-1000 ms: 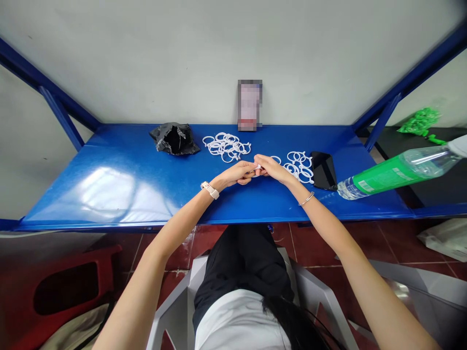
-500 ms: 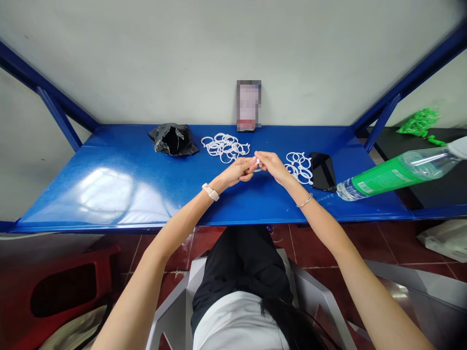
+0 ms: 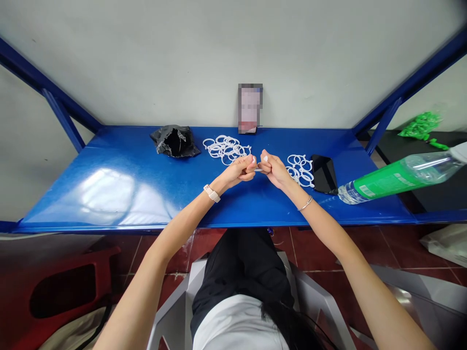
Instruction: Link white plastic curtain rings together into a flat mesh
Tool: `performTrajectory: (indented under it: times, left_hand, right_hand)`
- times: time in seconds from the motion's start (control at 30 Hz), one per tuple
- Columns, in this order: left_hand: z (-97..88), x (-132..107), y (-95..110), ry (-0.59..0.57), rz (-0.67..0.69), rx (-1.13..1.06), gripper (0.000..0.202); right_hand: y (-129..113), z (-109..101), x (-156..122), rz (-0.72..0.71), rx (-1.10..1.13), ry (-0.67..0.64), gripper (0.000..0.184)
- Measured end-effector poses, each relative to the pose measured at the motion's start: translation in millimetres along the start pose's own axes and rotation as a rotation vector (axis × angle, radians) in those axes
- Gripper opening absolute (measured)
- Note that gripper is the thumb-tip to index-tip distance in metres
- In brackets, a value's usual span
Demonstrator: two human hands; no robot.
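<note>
Over the middle of the blue table, my left hand and my right hand are closed, a small gap between them. A thin white piece of a plastic curtain ring spans that gap, pinched from both sides; most of it is hidden by my fingers. Just beyond my left hand lies a pile of white curtain rings. A smaller group of similar rings sits right of my right hand, beside a dark phone.
A crumpled black plastic bag stands open at the back left of the blue table. Against the wall leans a phone with a blurred screen. A green-labelled water bottle is at right. Green items lie farther right.
My hands have moved slightly apart, from fingertips touching to a small gap with the ring's white edge showing between them. The view has shifted a little; the piles look unchanged.
</note>
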State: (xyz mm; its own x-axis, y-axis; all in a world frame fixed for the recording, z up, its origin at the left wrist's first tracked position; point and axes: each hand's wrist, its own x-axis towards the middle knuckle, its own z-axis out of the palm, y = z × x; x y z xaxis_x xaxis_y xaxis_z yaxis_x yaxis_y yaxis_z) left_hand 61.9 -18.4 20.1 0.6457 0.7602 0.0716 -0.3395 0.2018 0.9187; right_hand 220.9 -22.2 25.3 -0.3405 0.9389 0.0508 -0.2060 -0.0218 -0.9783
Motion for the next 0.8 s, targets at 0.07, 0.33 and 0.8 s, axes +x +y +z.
performTrajectory:
  times: [0.07,0.33,0.8]
  left_hand:
    - [-2.2,-0.4,1.2,0.024,0.012,0.036,0.061]
    - [-39.4,-4.8,8.9,0.246,0.143,0.462,0.049]
    - [-62.0,-12.1,16.0,0.534,0.1,1.657,0.031]
  right_hand:
    - [-0.1,-2.2,-0.3,-0.011,-0.017,-0.001,0.065]
    - [-12.8,-42.7,-1.6,-0.163,-0.44,0.083,0.026]
    - [-17.4,-78.3,-7.8,0.042,-1.497,-0.228,0.02]
